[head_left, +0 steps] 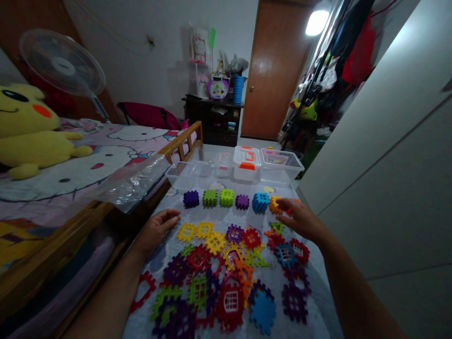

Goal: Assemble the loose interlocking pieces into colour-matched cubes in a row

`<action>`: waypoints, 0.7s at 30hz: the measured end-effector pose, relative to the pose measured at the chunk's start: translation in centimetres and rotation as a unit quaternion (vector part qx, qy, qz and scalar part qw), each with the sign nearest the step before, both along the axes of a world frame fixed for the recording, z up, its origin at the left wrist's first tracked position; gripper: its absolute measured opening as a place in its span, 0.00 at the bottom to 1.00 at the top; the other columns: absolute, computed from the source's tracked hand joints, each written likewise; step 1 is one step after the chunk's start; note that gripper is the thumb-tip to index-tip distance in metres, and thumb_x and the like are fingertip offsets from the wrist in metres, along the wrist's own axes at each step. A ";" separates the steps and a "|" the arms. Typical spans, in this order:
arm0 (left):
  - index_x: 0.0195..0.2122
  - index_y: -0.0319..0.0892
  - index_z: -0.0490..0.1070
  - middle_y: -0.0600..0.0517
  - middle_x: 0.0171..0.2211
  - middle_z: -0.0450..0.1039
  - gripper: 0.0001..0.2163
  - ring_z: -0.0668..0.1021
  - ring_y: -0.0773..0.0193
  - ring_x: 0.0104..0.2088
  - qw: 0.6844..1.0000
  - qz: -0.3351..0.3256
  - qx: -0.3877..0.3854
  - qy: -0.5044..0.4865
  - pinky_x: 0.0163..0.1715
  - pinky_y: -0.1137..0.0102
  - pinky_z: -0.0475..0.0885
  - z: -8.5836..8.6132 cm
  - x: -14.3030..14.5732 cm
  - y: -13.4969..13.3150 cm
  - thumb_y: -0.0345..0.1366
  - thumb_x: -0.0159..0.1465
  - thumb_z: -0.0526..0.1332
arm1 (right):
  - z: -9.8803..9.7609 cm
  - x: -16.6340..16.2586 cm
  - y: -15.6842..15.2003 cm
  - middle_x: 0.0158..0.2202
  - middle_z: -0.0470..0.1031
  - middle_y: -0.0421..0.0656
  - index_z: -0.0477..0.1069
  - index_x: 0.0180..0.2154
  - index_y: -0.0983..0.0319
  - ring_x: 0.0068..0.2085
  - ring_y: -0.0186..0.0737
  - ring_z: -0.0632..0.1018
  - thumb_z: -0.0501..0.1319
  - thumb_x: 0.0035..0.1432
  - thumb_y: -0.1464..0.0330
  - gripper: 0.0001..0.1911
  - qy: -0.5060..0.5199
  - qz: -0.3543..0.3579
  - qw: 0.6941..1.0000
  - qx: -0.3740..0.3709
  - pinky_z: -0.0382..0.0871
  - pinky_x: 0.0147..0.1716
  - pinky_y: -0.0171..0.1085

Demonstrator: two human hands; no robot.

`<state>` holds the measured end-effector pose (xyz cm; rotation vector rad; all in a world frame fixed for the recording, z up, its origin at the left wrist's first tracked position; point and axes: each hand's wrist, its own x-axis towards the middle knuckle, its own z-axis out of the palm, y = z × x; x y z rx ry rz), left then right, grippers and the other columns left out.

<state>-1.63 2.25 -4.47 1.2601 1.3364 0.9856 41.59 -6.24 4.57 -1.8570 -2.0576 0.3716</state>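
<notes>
Plastic interlocking building tiles with toothed edges cover the table. Behind them runs a row of sorted stacks: dark purple (191,198), olive green (210,197), lime green (226,197), violet (242,202) and blue (261,202). At the row's right end, the fingers and thumb of my right hand (300,219) close around the yellow stack (274,204); red-orange tiles show partly behind the fingers. My left hand (160,228) is over the table's left side, empty, its fingers loosely apart, left of a loose yellow tile (186,232). Loose red window tiles (231,301) and purple tiles (294,301) lie nearer me.
Clear plastic boxes stand along the table's far end, including an open one (282,162) and a lidded one with orange latches (246,162). A wooden bed rail (180,141) borders the left side. A white cabinet (388,179) rises at the right.
</notes>
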 end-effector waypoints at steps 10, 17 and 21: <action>0.33 0.41 0.76 0.52 0.28 0.76 0.18 0.73 0.63 0.27 0.995 0.038 0.061 0.068 0.29 0.71 0.69 -0.1 1.8 0.0 0.48 0.46 0.68 | -3.8 -3.1 -7.4 0.44 0.71 0.53 0.68 0.47 0.63 0.46 0.54 0.74 0.64 0.51 0.60 0.23 -0.120 -0.062 0.987 -0.090 0.68 0.45 0.48; 0.33 0.40 0.76 0.51 0.29 0.75 0.15 0.73 0.63 0.30 0.992 0.067 0.086 0.068 0.30 0.70 0.69 1.9 2.9 0.3 0.44 0.48 0.65 | -4.2 -3.9 -6.8 0.47 0.69 0.53 0.64 0.52 0.65 0.48 0.51 0.73 0.58 0.51 0.73 0.25 -0.105 -0.049 0.992 -0.047 0.66 0.48 0.44; 0.35 0.39 0.75 0.52 0.30 0.74 0.16 0.72 0.64 0.29 0.988 0.080 0.116 0.059 0.31 0.71 0.68 3.8 3.2 0.2 0.44 0.49 0.64 | -3.5 -4.6 -6.3 0.47 0.69 0.53 0.65 0.51 0.63 0.48 0.51 0.72 0.58 0.50 0.75 0.24 -0.110 -0.038 0.993 -0.022 0.66 0.48 0.45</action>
